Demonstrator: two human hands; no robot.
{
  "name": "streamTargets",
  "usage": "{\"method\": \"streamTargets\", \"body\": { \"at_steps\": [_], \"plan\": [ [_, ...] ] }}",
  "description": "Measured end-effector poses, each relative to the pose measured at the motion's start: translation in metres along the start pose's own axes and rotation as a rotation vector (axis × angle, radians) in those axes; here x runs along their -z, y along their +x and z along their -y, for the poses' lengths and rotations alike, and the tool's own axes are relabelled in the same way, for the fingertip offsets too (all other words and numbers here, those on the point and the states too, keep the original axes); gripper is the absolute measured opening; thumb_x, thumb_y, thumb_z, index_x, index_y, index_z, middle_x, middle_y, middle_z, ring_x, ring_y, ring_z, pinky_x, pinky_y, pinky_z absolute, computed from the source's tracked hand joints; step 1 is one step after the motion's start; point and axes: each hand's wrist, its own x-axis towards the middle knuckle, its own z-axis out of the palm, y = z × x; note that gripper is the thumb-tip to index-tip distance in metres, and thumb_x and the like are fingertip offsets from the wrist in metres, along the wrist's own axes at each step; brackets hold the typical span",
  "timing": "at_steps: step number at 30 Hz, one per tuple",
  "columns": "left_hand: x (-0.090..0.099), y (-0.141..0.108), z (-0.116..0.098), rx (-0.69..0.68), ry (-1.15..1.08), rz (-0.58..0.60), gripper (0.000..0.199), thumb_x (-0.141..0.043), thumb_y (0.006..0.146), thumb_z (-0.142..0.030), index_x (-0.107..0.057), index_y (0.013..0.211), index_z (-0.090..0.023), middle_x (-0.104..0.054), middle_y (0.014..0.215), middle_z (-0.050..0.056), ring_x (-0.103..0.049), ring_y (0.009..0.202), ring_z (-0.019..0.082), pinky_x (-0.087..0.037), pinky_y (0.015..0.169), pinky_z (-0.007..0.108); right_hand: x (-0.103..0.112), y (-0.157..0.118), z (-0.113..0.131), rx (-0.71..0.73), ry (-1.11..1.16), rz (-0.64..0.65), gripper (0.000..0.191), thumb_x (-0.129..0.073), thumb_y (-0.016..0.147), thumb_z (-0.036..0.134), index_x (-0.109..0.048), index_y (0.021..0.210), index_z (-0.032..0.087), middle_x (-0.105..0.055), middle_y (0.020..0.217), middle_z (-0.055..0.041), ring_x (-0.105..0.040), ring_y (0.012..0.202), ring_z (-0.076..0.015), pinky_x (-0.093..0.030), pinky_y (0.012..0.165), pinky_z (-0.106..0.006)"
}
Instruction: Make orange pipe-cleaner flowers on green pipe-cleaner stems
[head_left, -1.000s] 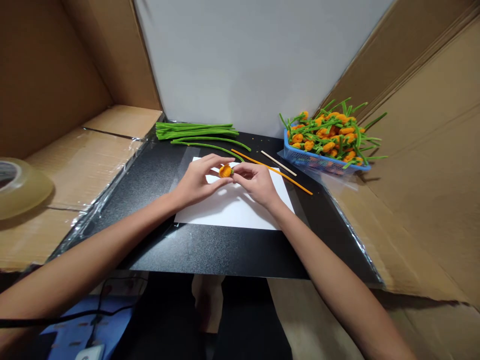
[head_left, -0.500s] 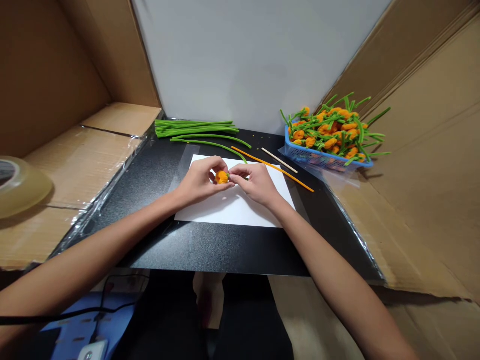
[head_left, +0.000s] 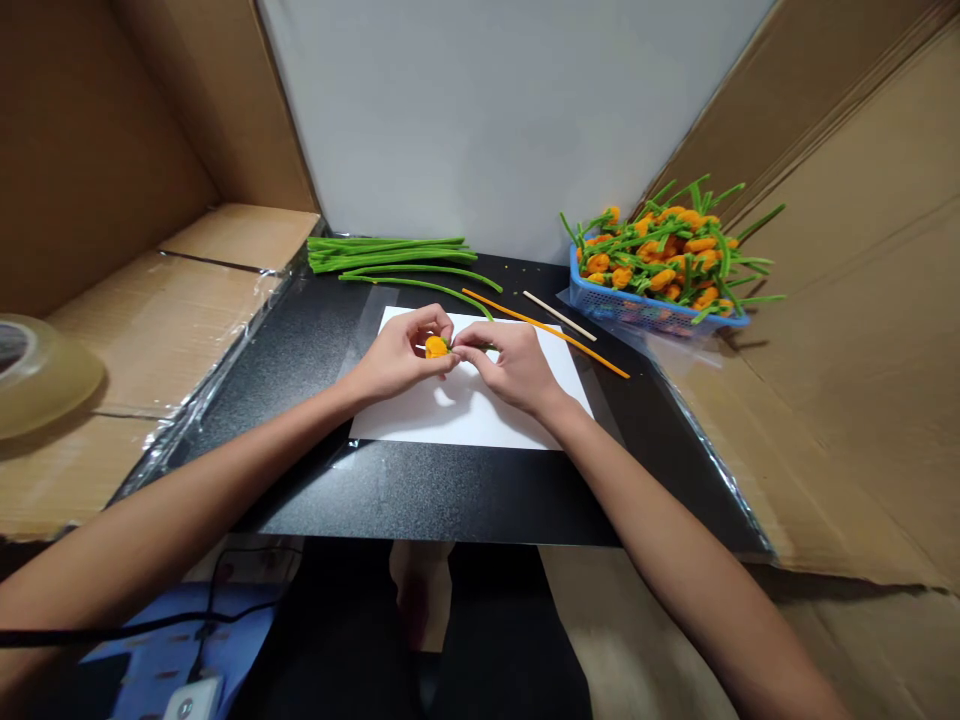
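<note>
Orange bloom (head_left: pixel 436 347), left fingers (head_left: pixel 433 366) curled around, right fingers (head_left: pixel 475 359) pinching stem (head_left: pixel 491 348)

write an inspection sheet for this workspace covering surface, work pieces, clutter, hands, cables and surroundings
Surface: black rectangular tabletop with a white rectangular paper sheet on it
Work pieces: orange fuzzy flower above the paper; green fuzzy stems at the far left; orange fuzzy strip toward the right; blue plastic basket heaped with orange flowers, far right
Clutter: thin pale stick beyond the strip; wide clear tape roll, far left
Hands: left hand holds the flower's head; right hand pinches its stem end
Cables: black cable, lower left
Surroundings: brown cardboard panels both sides; pale flat panel behind
</note>
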Motion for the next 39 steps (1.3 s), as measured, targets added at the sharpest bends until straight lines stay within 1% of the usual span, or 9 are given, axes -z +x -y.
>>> {"method": "streamTargets", "body": {
  "at_steps": [4, 11, 14, 19, 21, 25, 31, 35, 39],
  "plan": [
    [0.000, -0.002, -0.002, -0.062, 0.097, 0.003, 0.020, -0.073, 0.076, -0.025, -0.058, 0.085, -0.017, -0.062, 0.072, -0.002, -0.061, 0.060, 0.010, -0.051, 0.060, 0.022, 0.003, -0.001, -0.001, -0.011, -0.033, 0.016, 0.014, -0.059, 0.088, 0.018, -0.069, 0.079, 0.017, -0.071, 0.077, -0.0018, -0.061, 0.068, -0.0142, -0.042, 0.067, -0.026],
    [-0.003, -0.005, 0.000, -0.066, 0.230, -0.054, 0.016, -0.071, 0.078, -0.028, -0.062, 0.078, -0.015, -0.060, 0.064, -0.001, -0.056, 0.056, 0.009, -0.042, 0.051, 0.018, 0.005, 0.001, -0.004, -0.036, 0.003, 0.099, 0.013, -0.061, 0.087, 0.017, -0.071, 0.079, 0.017, -0.072, 0.077, -0.0012, -0.062, 0.070, -0.0135, -0.041, 0.068, -0.025],
    [-0.002, -0.005, -0.003, -0.046, 0.171, -0.035, 0.018, -0.073, 0.078, -0.029, -0.063, 0.078, -0.014, -0.062, 0.062, -0.001, -0.055, 0.054, 0.009, -0.041, 0.051, 0.018, 0.007, 0.001, -0.005, -0.070, 0.023, 0.123, 0.014, -0.060, 0.088, 0.019, -0.071, 0.080, 0.017, -0.071, 0.073, -0.0006, -0.062, 0.068, -0.0130, -0.042, 0.068, -0.025],
    [-0.002, -0.006, -0.008, 0.030, 0.028, 0.029, 0.033, -0.070, 0.084, -0.046, -0.067, 0.077, -0.014, -0.064, 0.062, 0.002, -0.056, 0.051, 0.010, -0.046, 0.051, 0.021, 0.007, -0.001, -0.007, -0.130, 0.118, 0.161, 0.017, -0.055, 0.089, 0.019, -0.070, 0.084, 0.017, -0.068, 0.069, 0.0004, -0.061, 0.062, -0.0116, -0.044, 0.067, -0.025],
    [-0.004, -0.006, -0.005, 0.051, 0.018, -0.008, 0.044, -0.062, 0.089, -0.053, -0.067, 0.069, -0.014, -0.062, 0.056, 0.002, -0.053, 0.046, 0.009, -0.042, 0.046, 0.021, 0.005, -0.002, -0.006, -0.145, 0.161, 0.177, 0.016, -0.055, 0.089, 0.020, -0.070, 0.084, 0.017, -0.067, 0.069, 0.0006, -0.061, 0.060, -0.0113, -0.045, 0.066, -0.025],
    [-0.011, -0.004, 0.004, 0.102, -0.016, -0.187, 0.065, -0.047, 0.094, -0.063, -0.058, 0.051, -0.016, -0.049, 0.039, 0.001, -0.044, 0.037, 0.008, -0.032, 0.040, 0.021, -0.002, 0.001, 0.001, -0.136, 0.154, 0.189, 0.014, -0.058, 0.088, 0.020, -0.069, 0.080, 0.017, -0.065, 0.064, 0.0019, -0.058, 0.055, -0.0105, -0.043, 0.063, -0.024],
    [-0.021, 0.002, 0.004, 0.190, -0.234, -0.417, 0.067, -0.052, 0.088, -0.068, -0.043, 0.043, -0.019, -0.033, 0.035, -0.004, -0.033, 0.030, 0.006, -0.023, 0.034, 0.021, -0.011, 0.005, 0.012, -0.150, 0.152, 0.098, 0.014, -0.060, 0.087, 0.021, -0.068, 0.077, 0.016, -0.063, 0.061, 0.0020, -0.055, 0.054, -0.0105, -0.041, 0.062, -0.025],
    [-0.022, 0.004, 0.001, 0.244, -0.285, -0.451, 0.067, -0.055, 0.083, -0.072, -0.043, 0.044, -0.019, -0.033, 0.035, -0.004, -0.033, 0.031, 0.006, -0.023, 0.033, 0.020, -0.015, 0.003, 0.012, -0.190, 0.196, 0.076, 0.012, -0.062, 0.086, 0.022, -0.067, 0.078, 0.016, -0.066, 0.066, 0.0006, -0.058, 0.058, -0.0110, -0.045, 0.064, -0.026],
    [-0.020, 0.002, 0.006, 0.237, -0.301, -0.428, 0.065, -0.057, 0.079, -0.077, -0.054, 0.052, -0.017, -0.043, 0.039, -0.003, -0.037, 0.032, 0.007, -0.023, 0.032, 0.020, -0.016, 0.001, 0.013, -0.374, 0.509, 0.177, 0.013, -0.065, 0.084, 0.028, -0.064, 0.081, 0.016, -0.067, 0.069, -0.0003, -0.064, 0.059, -0.0128, -0.050, 0.063, -0.027]
  ]
}}
